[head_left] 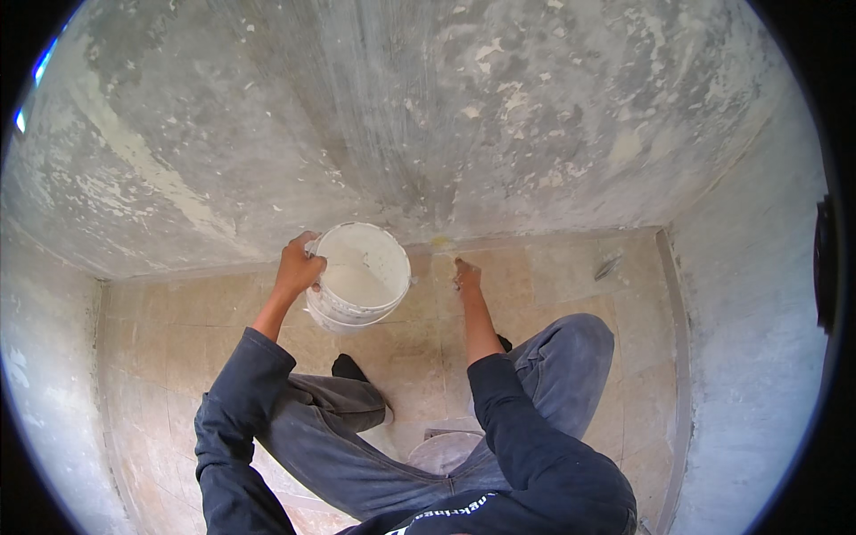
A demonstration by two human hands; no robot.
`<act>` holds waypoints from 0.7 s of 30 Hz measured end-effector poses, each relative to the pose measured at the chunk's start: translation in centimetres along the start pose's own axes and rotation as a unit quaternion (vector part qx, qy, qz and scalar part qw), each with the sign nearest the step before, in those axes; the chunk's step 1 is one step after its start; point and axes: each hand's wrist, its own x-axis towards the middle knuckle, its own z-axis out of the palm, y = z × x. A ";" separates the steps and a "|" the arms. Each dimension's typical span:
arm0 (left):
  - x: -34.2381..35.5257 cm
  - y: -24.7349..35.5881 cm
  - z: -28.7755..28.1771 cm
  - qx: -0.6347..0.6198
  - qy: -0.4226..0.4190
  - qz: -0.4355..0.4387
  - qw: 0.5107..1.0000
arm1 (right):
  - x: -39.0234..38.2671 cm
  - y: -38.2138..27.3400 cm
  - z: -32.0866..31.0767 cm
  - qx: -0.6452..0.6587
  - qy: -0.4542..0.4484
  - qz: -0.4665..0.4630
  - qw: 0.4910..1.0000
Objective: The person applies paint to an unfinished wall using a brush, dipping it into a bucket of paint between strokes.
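My left hand (300,266) is closed on the left rim of a white plastic bucket (399,247), which is tilted a little. A pale, whitish layer coats the bucket's inside, and smears mark its outer wall. To the right of the bucket, my right hand (466,275) is low by the foot of the wall, its fingers curled. Whatever they may hold is hidden or too small to make out. Just beyond it, a yellowish patch (441,241) shows where the wall meets the floor.
A patchy grey wall (392,107) with flaking spots rises ahead, and side walls (749,339) close in left and right. Beige tiles (178,330) cover the floor, with a small grey item (608,267) at right. A round pale thing (443,452) is between my legs.
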 end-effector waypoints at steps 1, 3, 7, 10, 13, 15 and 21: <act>0.1 0.2 0.1 -0.001 0.000 0.004 1.000 | 0.2 -1.5 -0.4 0.024 0.013 -0.010 1.000; -0.2 0.0 -0.1 -0.004 0.009 -0.006 1.000 | -0.6 -4.5 0.1 0.048 0.019 -0.017 0.999; -0.1 0.3 0.0 -0.006 -0.001 0.007 1.000 | -3.0 -9.6 -0.9 0.081 0.042 -0.206 0.974; -0.2 -0.4 -0.2 0.015 0.001 -0.005 1.000 | -8.5 -14.7 -0.8 0.114 0.026 -0.258 0.959; 0.1 -0.3 0.1 0.017 -0.008 -0.001 1.000 | -14.6 -21.3 -1.8 0.191 -0.007 -0.286 0.939; 0.3 -0.5 0.3 0.001 -0.011 0.017 1.000 | -15.3 -22.4 -1.8 0.222 -0.020 -0.316 0.922; 0.2 0.1 0.5 -0.011 -0.011 0.005 1.000 | -8.4 -16.1 -1.0 0.114 0.026 -0.370 0.922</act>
